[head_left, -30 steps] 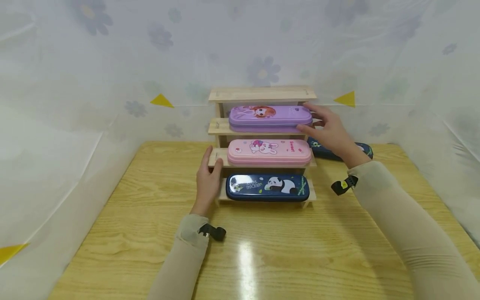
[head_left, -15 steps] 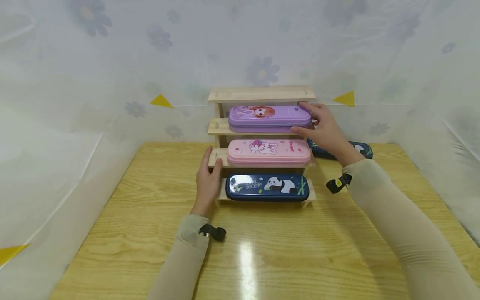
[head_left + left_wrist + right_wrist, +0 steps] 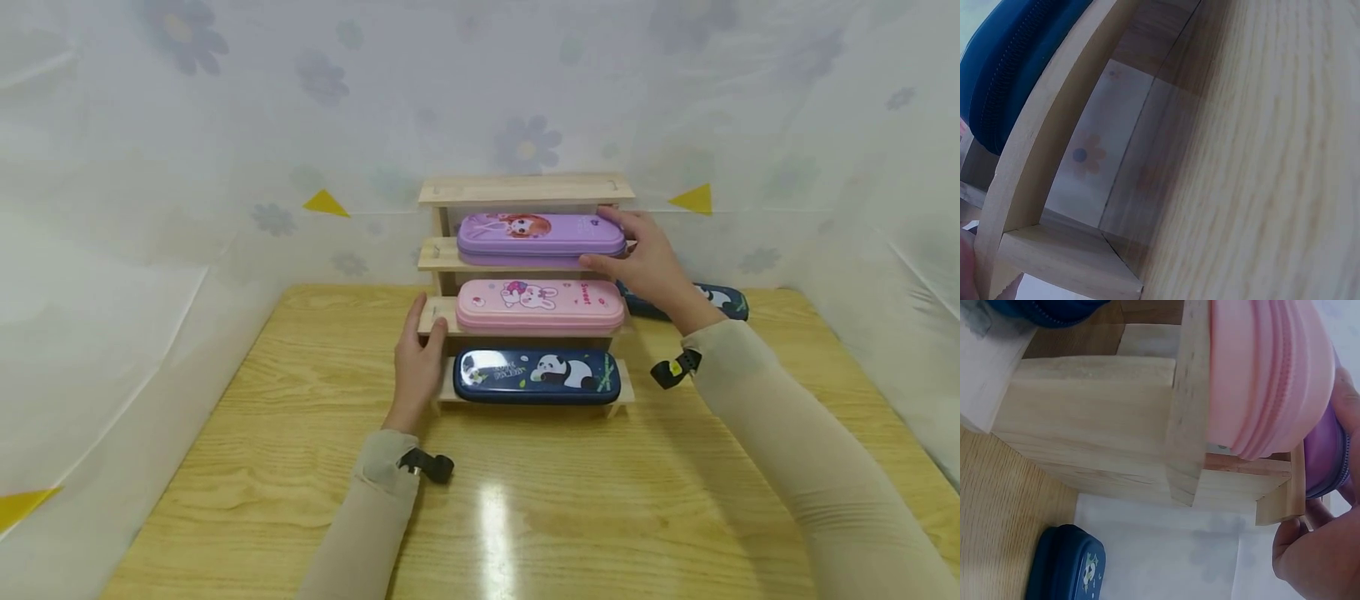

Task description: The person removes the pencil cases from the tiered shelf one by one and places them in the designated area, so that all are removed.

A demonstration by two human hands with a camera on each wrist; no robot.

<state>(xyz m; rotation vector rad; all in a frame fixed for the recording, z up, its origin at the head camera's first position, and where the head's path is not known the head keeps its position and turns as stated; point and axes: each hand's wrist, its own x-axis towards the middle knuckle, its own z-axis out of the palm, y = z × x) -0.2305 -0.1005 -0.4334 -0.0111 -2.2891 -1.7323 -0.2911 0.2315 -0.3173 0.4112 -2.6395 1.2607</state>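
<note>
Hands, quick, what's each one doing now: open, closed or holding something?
Left hand: at the left side of the stepped wooden rack; can't tell whether it grips.
Right hand: closed, holding the right end of the purple girl-print pencil case.

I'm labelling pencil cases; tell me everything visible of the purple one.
The purple pencil case is long and round-ended, with a glossy lid and a zip along its side. The lid shows a girl with reddish hair, left of centre; print near the right is too small to read. It lies flat and looks closed on the second-highest board of the wooden rack. The right hand holds its right end.
</note>
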